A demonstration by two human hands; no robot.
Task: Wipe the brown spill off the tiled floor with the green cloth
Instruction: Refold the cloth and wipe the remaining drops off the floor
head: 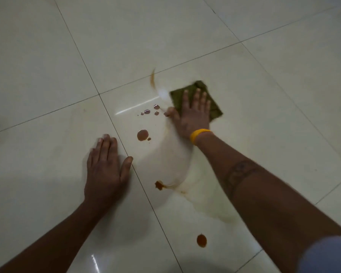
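We see the right hand (193, 113) pressing flat on the green cloth (197, 99), the left hand (104, 170) flat on the tiled floor (47, 56), and brown spill (142, 134) drops between them.

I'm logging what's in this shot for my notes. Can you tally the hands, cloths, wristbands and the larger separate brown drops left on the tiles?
Hands: 2, left hand flat on the floor, right hand pressing the cloth
Green cloth: 1
Yellow wristband: 1
Larger brown drops: 3, round drop, splat, near drop
Total: 7
Small droplets and faint smears not counted.
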